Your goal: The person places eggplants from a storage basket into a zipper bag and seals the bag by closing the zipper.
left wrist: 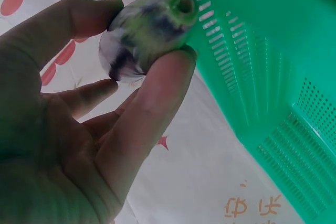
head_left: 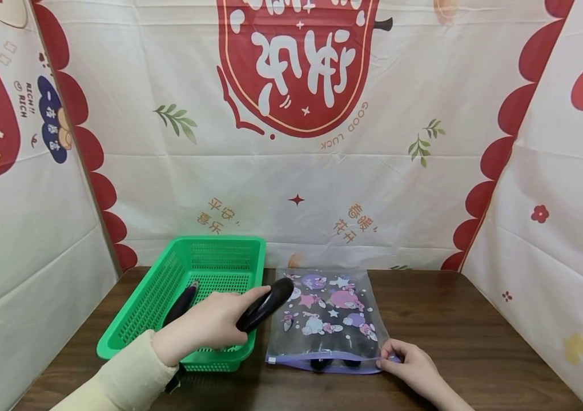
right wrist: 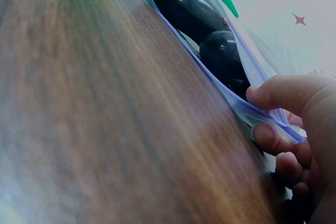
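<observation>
In the head view my left hand (head_left: 214, 322) grips a glossy black eggplant (head_left: 270, 302) between thumb and fingers, above the gap between basket and bag. Its pale green stem end, slightly blurred, faces the camera in the left wrist view, where the hand (left wrist: 79, 124) curls round the eggplant (left wrist: 149, 35). My right hand (head_left: 411, 365) pinches the near right corner of a clear zip bag (head_left: 322, 337) with cartoon prints and a purple zip edge. The bag lies flat, its mouth parted toward me. Inside, the right wrist view shows dark eggplants (right wrist: 223, 51) near the opening.
A green perforated basket (head_left: 257, 257) stands to the left of the bag. A dark, elongated eggplant-like thing (head_left: 183, 302) lies in it, partly hidden by my left forearm. Brown wooden tabletop (head_left: 440, 308) extends to the right; printed cloth (head_left: 296, 171) hangs behind and at both sides.
</observation>
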`<state>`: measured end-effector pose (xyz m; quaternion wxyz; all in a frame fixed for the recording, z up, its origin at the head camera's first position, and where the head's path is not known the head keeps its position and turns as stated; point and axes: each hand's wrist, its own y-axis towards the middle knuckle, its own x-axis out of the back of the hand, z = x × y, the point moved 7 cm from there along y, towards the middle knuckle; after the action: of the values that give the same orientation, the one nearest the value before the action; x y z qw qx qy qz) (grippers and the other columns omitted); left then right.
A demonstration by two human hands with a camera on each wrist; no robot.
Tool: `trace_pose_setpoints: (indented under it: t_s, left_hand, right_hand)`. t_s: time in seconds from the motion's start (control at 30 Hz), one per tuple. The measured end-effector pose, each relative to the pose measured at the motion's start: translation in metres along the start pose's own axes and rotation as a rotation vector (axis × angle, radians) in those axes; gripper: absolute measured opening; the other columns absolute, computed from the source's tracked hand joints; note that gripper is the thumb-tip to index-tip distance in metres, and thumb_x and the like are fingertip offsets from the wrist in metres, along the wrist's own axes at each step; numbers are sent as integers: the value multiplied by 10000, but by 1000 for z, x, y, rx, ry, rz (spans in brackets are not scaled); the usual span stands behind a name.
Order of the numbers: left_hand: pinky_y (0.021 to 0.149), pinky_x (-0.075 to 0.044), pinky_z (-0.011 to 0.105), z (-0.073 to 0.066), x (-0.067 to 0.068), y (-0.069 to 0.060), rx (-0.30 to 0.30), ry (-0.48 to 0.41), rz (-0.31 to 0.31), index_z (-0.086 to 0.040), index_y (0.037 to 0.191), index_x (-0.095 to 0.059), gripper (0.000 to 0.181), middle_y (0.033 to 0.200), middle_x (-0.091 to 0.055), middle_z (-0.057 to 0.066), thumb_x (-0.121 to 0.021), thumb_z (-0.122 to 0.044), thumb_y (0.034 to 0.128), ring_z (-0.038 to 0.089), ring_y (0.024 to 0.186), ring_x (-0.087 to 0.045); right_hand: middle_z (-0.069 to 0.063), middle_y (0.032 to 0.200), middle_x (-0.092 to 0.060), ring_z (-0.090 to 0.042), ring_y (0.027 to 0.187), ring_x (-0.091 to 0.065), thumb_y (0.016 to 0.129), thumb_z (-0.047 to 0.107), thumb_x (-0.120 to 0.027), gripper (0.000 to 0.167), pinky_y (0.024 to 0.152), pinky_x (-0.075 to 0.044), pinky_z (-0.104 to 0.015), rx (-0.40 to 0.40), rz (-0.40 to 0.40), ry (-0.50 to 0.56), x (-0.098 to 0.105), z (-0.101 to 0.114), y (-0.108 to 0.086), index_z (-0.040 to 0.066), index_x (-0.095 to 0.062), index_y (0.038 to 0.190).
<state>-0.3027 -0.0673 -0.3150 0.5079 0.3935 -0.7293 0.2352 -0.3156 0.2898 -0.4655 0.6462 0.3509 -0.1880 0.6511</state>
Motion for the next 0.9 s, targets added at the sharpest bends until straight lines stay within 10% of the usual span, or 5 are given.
trace_pose_setpoints:
  t_s: [0.9]
  left_hand:
    - [505, -389, 225, -53, -36, -20, -199, 107, 33, -329, 1456, -415, 836, 794, -531, -91, -758, -104, 728, 44, 584, -459]
  right_hand:
    - [94, 628, -490, -38, 580, -430, 775, 277, -790, 213, 545, -317, -235, 19, -7, 7, 0, 1, 0, 241, -584, 729]
